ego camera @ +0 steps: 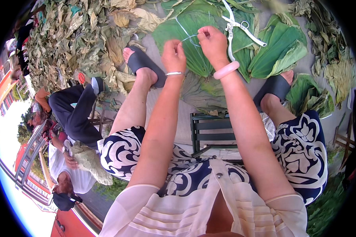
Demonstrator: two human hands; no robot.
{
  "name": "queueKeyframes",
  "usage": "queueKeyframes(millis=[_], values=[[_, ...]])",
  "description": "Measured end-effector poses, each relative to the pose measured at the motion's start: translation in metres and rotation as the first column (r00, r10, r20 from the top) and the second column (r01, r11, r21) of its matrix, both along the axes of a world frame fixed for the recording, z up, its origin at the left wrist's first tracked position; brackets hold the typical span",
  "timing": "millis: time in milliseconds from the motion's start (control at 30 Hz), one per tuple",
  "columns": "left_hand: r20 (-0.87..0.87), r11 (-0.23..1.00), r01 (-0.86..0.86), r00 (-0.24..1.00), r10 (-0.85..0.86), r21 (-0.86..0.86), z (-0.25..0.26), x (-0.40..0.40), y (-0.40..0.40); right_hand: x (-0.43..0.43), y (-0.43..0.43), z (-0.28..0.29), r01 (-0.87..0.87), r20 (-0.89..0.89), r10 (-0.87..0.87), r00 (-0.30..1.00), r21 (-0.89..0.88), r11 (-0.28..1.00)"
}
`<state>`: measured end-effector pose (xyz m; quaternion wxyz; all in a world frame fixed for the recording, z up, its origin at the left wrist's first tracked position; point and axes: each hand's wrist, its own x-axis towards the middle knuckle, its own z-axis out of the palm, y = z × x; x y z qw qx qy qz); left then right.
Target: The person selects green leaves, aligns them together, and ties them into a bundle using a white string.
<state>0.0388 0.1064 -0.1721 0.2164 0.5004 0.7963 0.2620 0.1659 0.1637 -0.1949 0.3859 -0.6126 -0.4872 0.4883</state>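
Between my two hands runs a thin pale blue string (190, 37) over a bundle of folded green leaves (182, 28), which look like lotus leaves. My left hand (174, 54) pinches one part of the string between thumb and fingers. Just to the right, my right hand (212, 43) pinches another part, its fingers curled. More string crosses the leaves beneath. White-handled pruning shears (232, 25) lie with handles spread on the leaves beside my right hand. Another folded green leaf bundle (280, 47) rests on the right.
Dried brown leaves (68, 38) are heaped at the left, with more (332, 38) at the right. A dark green slatted stool (213, 130) stands below my forearms. A person in a dark cap (63, 201) sits at the left, holding a large pale dried leaf (90, 161).
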Motion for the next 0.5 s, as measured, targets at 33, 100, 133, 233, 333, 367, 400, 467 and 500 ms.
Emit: queueKeyframes(millis=[33,100,133,233,333,367,400,467,500], values=[[0.052,0.998,-0.052,0.997,0.051,0.019,0.000,0.004,0.001,0.001,-0.001,-0.002,0.030,-0.008,-0.029,1.000,0.065,0.997],[0.151,0.985,-0.163,0.976,0.154,0.050,-0.001,0.009,0.000,0.010,-0.003,-0.003,0.196,-0.026,-0.196,0.980,-0.032,0.980],[0.173,0.967,-0.251,0.956,0.239,0.048,-0.004,0.001,-0.003,0.014,-0.004,-0.002,0.271,-0.039,-0.274,0.961,-0.079,0.959],[0.312,0.892,-0.452,0.845,0.435,-0.021,-0.008,-0.002,-0.009,0.051,-0.019,-0.015,0.417,0.075,-0.413,0.908,-0.052,0.907],[0.456,0.815,-0.556,0.691,0.561,-0.163,0.007,0.005,-0.017,0.070,-0.041,-0.020,0.400,0.149,-0.379,0.913,-0.155,0.903],[0.543,0.752,-0.622,0.562,0.624,-0.219,0.013,0.007,-0.020,0.070,-0.046,-0.015,0.349,0.195,-0.313,0.930,-0.190,0.918],[0.607,0.671,-0.693,0.421,0.674,-0.265,0.017,-0.004,-0.032,0.056,-0.053,-0.004,0.274,0.216,-0.226,0.950,-0.231,0.933],[0.749,0.552,-0.772,0.155,0.644,-0.314,0.018,-0.023,-0.057,0.030,-0.068,0.011,0.129,0.215,-0.055,0.975,-0.347,0.929],[0.728,0.518,-0.795,0.145,0.670,-0.317,0.021,-0.023,-0.066,0.022,-0.079,0.012,0.077,0.284,0.044,0.958,-0.402,0.913]])
